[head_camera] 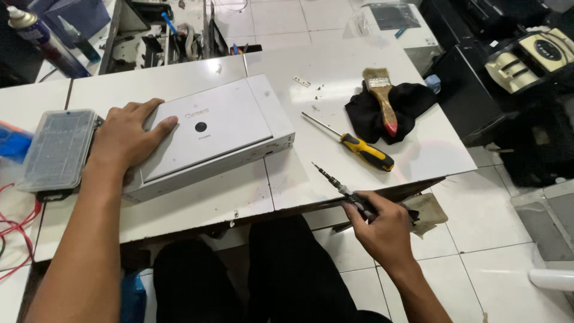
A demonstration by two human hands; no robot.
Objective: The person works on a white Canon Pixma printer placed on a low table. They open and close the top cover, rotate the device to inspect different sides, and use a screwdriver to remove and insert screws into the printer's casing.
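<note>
The left hand (128, 134) lies flat, fingers spread, on the lid of a flat white printer (209, 134), seemingly to pin it so it does not slide; it grips nothing. The printer sits at about ten o'clock from the middle of the view, skewed on the white table (239, 197). At five o'clock the right hand (379, 230) is closed around the dark handle of a slim precision screwdriver (335, 182), its tip pointing up towards the printer, held low off the table edge as if at the ready. A bigger yellow-and-black screwdriver (359, 149) lies within reach at three o'clock, and beyond it a paintbrush (382, 98) rests on a black cloth (388, 110), probably for dusting. At nine o'clock a clear plastic parts box (57, 149) touches the printer's end, red wires (15, 230) below it. A spray can (39, 39) stands at eleven o'clock. The floor is pale tile; dark machines crowd the right wall.
</note>
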